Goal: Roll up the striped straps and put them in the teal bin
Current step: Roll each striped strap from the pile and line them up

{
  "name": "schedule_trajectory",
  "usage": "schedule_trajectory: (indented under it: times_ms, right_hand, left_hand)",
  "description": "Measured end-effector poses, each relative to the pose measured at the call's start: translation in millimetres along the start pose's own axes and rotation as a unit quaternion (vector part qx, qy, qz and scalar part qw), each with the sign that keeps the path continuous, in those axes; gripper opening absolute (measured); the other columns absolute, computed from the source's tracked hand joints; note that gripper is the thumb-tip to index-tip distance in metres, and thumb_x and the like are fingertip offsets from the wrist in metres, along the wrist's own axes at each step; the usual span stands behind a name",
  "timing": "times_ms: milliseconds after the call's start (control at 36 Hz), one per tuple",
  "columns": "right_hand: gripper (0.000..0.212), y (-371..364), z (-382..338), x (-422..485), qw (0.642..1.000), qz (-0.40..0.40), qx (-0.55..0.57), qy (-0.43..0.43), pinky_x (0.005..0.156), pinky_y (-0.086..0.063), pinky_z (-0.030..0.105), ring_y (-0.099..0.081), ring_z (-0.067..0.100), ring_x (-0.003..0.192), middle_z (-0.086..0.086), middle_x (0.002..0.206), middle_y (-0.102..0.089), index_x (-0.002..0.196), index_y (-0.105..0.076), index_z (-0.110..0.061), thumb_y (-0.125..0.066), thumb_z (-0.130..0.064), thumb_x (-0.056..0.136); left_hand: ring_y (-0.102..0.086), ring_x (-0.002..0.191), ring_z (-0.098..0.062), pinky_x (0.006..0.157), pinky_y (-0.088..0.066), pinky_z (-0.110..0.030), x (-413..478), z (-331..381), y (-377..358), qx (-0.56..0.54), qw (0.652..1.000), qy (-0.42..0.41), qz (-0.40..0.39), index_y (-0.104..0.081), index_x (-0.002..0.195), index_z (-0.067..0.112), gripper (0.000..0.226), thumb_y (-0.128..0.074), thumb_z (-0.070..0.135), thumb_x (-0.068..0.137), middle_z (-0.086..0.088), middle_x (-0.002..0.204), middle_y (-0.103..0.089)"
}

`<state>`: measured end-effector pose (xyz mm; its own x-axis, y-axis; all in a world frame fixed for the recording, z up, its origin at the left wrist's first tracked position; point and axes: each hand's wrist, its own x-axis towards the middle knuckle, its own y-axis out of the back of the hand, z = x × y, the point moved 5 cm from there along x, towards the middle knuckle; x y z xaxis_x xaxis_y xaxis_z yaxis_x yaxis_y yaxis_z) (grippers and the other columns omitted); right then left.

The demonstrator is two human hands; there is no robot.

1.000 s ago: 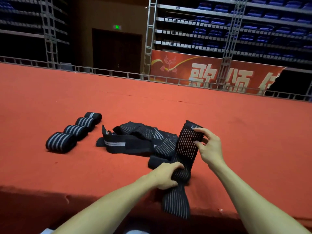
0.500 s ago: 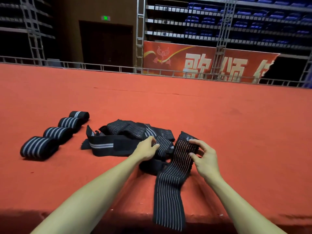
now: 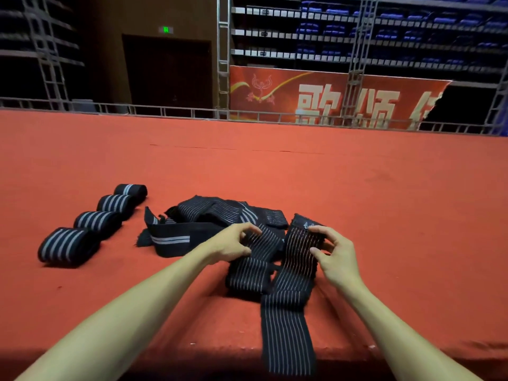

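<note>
- A broad desk [image 3: 357, 188] covered in red cloth fills the foreground, a faint seam running across its far half.
- A low metal railing [image 3: 165, 110] lines the desk's far edge.
- Behind it hangs a red banner [image 3: 316, 97] with large pale characters, torn at its right end.
- A dark doorway [image 3: 167, 75] stands under a green exit sign [image 3: 165, 30].
- A metal truss column [image 3: 223, 56] rises beside tiers of blue seats [image 3: 335, 28].

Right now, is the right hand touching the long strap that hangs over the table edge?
Touching. The head view shows the right hand with forefinger and thumb on the upper end of the long strap.
</note>
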<state>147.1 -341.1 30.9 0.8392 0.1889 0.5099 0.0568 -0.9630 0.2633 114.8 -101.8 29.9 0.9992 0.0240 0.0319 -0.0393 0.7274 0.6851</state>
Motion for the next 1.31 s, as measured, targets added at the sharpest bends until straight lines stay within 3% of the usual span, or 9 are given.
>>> schedule_trajectory:
  times_ms: [222,389,472,667,806,889,1000,1139,1306]
  right_hand:
    - [0.063,-15.9,-12.6,-0.8,1.000,-0.009,-0.012,0.000,0.082,-0.054,0.025,-0.068,0.003,0.087,-0.023,0.100,-0.069,0.096,-0.066,-0.041,-0.064,0.019,0.077]
    - [0.061,-26.6,-27.6,-0.6,1.000,-0.007,0.006,0.005,0.078,-0.053,0.016,-0.067,-0.001,0.084,-0.019,0.102,-0.070,0.096,-0.067,-0.038,-0.063,0.020,0.077]
    - [0.059,-32.0,-35.8,-1.5,1.000,-0.009,0.021,0.011,0.077,-0.053,0.014,-0.067,-0.005,0.084,-0.019,0.103,-0.069,0.097,-0.067,-0.036,-0.062,0.020,0.078]
    - [0.059,-41.6,-49.3,2.2,0.999,-0.014,0.031,0.022,0.080,-0.055,0.022,-0.069,0.005,0.091,-0.019,0.102,-0.071,0.097,-0.068,-0.037,-0.062,0.019,0.078]
    - [0.058,-46.5,-57.4,8.0,0.999,-0.009,0.035,0.026,0.079,-0.055,0.028,-0.069,0.010,0.091,-0.021,0.101,-0.072,0.097,-0.069,-0.037,-0.061,0.017,0.078]
    - [0.058,-50.5,-62.6,11.8,0.999,-0.009,0.035,0.032,0.080,-0.055,0.028,-0.070,0.010,0.091,-0.018,0.102,-0.073,0.098,-0.069,-0.036,-0.061,0.017,0.077]
    - [0.058,-55.4,-70.6,18.0,0.998,-0.009,0.045,0.032,0.074,-0.053,0.018,-0.069,0.000,0.084,-0.020,0.097,-0.073,0.097,-0.069,-0.034,-0.059,0.019,0.078]
    - [0.057,-60.8,-78.4,31.7,0.998,0.000,0.044,0.045,0.073,-0.054,0.017,-0.068,0.000,0.083,-0.017,0.096,-0.073,0.097,-0.069,-0.034,-0.058,0.019,0.079]
    - [0.061,-75.9,-93.2,57.3,0.997,0.010,0.040,0.072,0.079,-0.054,0.020,-0.069,0.008,0.087,-0.017,0.095,-0.073,0.096,-0.069,-0.036,-0.053,0.020,0.077]
  left_hand:
    - [-0.063,0.111,-0.017,0.096,-0.053,-0.037,-29.2,-6.6,17.5,0.007,1.000,-0.002,-0.014,-0.054,0.137,0.021,0.065,-0.055,-0.005,0.078,0.002,0.125,-0.064]
    - [-0.061,0.078,-0.014,0.075,-0.052,-0.032,-32.6,-16.0,45.2,-0.004,0.991,-0.012,0.132,-0.069,0.093,0.024,0.012,-0.075,0.024,0.082,-0.002,0.091,-0.070]
    - [-0.055,0.071,-0.011,0.070,-0.044,-0.033,-32.8,-17.1,60.6,-0.039,0.976,-0.020,0.211,-0.064,0.078,0.022,0.019,-0.068,0.036,0.090,0.004,0.075,-0.064]
    - [-0.059,0.079,-0.006,0.077,-0.043,-0.022,-36.0,-13.4,68.9,-0.091,0.977,-0.024,0.191,-0.066,0.086,0.018,0.009,-0.071,0.010,0.088,0.005,0.086,-0.067]
    - [-0.057,0.111,-0.003,0.086,-0.037,-0.002,-42.7,-7.6,73.5,-0.084,0.983,-0.034,0.157,-0.064,0.125,0.016,0.046,-0.063,-0.007,0.085,0.010,0.118,-0.063]
    - [-0.057,0.117,-0.007,0.095,-0.044,-0.015,-44.4,-6.3,76.0,-0.114,0.984,-0.022,0.132,-0.063,0.127,0.017,0.055,-0.050,-0.015,0.084,0.007,0.124,-0.063]
    - [-0.060,0.114,-0.010,0.100,-0.049,-0.030,-44.7,-8.5,83.0,-0.159,0.980,-0.007,0.123,-0.066,0.121,0.019,0.053,-0.043,-0.014,0.087,0.004,0.123,-0.065]
    - [-0.062,0.087,-0.006,0.078,-0.047,-0.015,-47.7,-6.5,107.2,-0.179,0.949,-0.060,0.251,-0.069,0.093,0.022,0.009,-0.072,0.014,0.089,0.007,0.094,-0.069]
    - [-0.056,0.082,-0.004,0.068,-0.043,-0.006,-50.9,-1.0,135.2,-0.218,0.915,-0.099,0.324,-0.061,0.081,0.018,0.020,-0.072,0.002,0.085,0.003,0.086,-0.062]
